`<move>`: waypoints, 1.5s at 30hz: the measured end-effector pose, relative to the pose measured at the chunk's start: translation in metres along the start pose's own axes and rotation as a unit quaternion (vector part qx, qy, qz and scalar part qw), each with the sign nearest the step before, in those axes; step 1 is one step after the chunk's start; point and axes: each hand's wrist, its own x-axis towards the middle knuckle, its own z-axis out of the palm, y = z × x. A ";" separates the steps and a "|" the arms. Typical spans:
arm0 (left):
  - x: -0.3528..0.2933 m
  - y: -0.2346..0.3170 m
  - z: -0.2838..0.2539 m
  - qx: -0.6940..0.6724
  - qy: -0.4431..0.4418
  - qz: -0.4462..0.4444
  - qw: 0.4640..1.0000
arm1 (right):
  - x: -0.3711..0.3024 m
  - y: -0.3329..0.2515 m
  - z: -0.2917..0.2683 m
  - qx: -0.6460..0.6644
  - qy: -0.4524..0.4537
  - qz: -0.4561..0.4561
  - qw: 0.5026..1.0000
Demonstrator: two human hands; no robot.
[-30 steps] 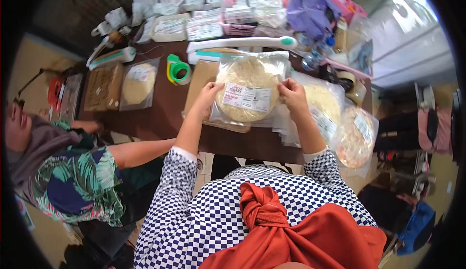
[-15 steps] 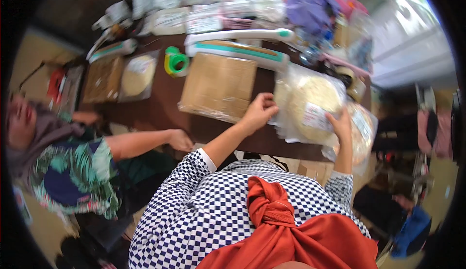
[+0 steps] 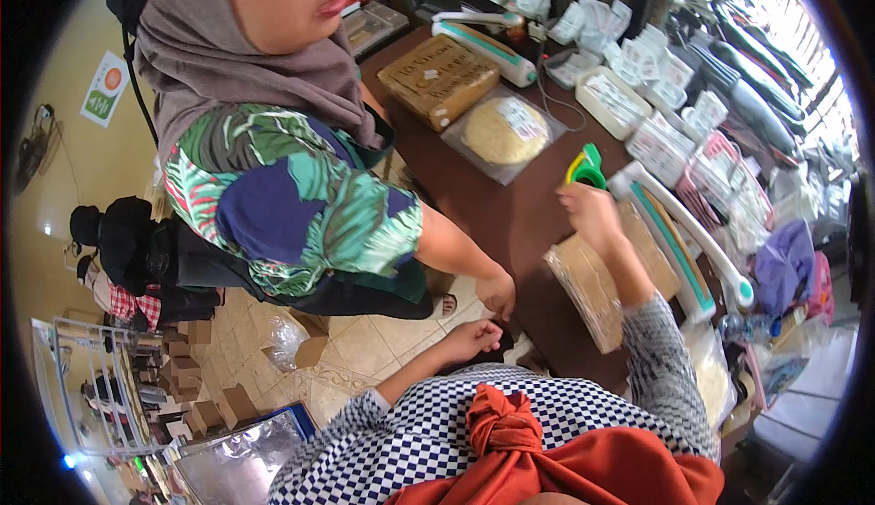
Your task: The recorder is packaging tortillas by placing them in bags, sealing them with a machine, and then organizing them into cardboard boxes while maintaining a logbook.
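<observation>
My right hand (image 3: 597, 216) reaches over a cardboard box (image 3: 583, 291) covered in clear plastic. Its curled fingers overlap the near side of a green and yellow tape dispenser (image 3: 588, 166), and what lies inside them is hidden. My left hand (image 3: 468, 341) is loosely closed in front of my body by the table edge, with nothing visible in it. Close to it is a co-worker's lowered hand (image 3: 497, 295). At the right, partly behind my right sleeve, clear bags (image 3: 709, 368) with pale contents show.
A co-worker (image 3: 301, 195) stands close on my left. Farther along the brown table (image 3: 510, 222) are a taped brown parcel (image 3: 439, 77), a bagged pale round food (image 3: 506, 131) and a bag sealer (image 3: 492, 54). Another sealer (image 3: 674, 250) lies beyond the box, near several white packets (image 3: 661, 149).
My view has turned left. My right hand has left the bagged pale rounds and moved left across the box to the tape dispenser. My left hand has drawn back from beside the box.
</observation>
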 end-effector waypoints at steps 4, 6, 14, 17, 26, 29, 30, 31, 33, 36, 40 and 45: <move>-0.016 -0.031 -0.025 -0.055 0.087 -0.020 0.994 | 0.124 0.011 0.111 -0.235 -0.108 -0.101 0.961; -0.027 -0.058 -0.028 -0.094 0.122 -0.031 0.988 | 0.167 0.018 0.159 -0.235 -0.112 -0.120 0.958; -0.012 -0.193 -0.029 -0.300 0.109 -0.031 0.947 | 0.258 0.051 0.247 -0.378 -0.128 -0.218 0.891; -0.043 -0.110 -0.041 -0.204 0.085 -0.054 0.974 | 0.252 0.047 0.246 -0.403 -0.189 -0.203 0.872; -0.051 0.051 -0.034 0.011 0.069 0.219 0.973 | 0.225 0.002 0.022 -0.232 -0.003 -0.233 0.944; -0.055 0.114 -0.040 0.010 0.091 0.306 0.948 | 0.161 -0.071 -0.067 -0.066 0.061 -0.229 0.969; -0.037 0.125 -0.042 0.104 0.195 0.414 0.883 | 0.135 -0.088 -0.092 -0.028 0.077 -0.201 0.976; -0.031 0.156 -0.040 0.107 0.282 0.428 0.852 | 0.112 -0.107 -0.116 -0.043 0.099 -0.231 0.967; -0.020 0.193 -0.041 -0.013 0.373 0.419 0.828 | 0.074 -0.134 -0.146 -0.063 0.131 -0.244 0.959; 0.014 0.227 -0.056 -0.119 0.362 0.456 0.804 | 0.021 -0.161 -0.163 0.181 0.061 -0.215 0.958; 0.053 0.242 -0.019 -0.353 -0.008 0.351 0.867 | -0.047 -0.162 -0.193 0.168 0.045 -0.130 0.976; 0.079 0.231 0.052 -0.376 -0.082 0.339 0.859 | -0.123 -0.154 -0.229 0.126 0.085 -0.075 0.986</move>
